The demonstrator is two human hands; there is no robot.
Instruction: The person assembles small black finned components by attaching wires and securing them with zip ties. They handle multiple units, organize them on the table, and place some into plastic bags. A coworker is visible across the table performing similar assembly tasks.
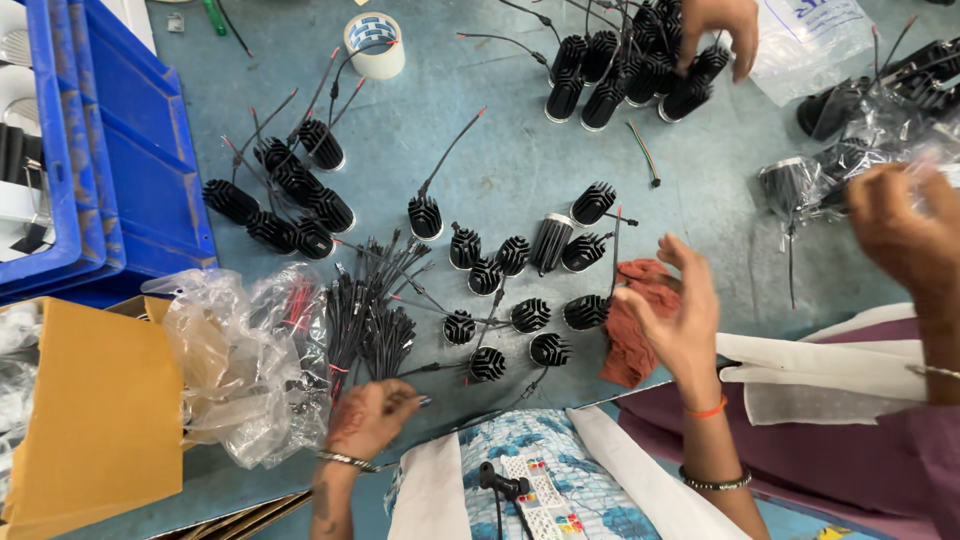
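At the bottom centre of the frame, the left hand (372, 412) is closed on the lower ends of a bundle of black wire leads (362, 325) that lies on the grey-blue desk (480, 150). The right hand (668, 305) is open, fingers spread, and holds nothing; it hovers just right of a loose group of black finned heat sinks (520, 285) in the middle of the frame, above a red cloth (632, 335).

More heat sinks with leads already on them lie in a cluster (285, 195) at centre left, and another pile (625, 75) at the top, where another person's hand (720, 30) reaches in. A second other hand (905, 235) at the right edge handles clear plastic bags. A roll of tape (374, 44) stands at the top, a blue crate (100, 150) at the left, crumpled plastic wrap (235, 355) at lower left.

To do this step well, I judge the left hand should pinch only one lead and pull it straight along the bundle, so the others do not tangle. The right hand should pick the nearest heat sink by its fins, without pushing the neighbours away.
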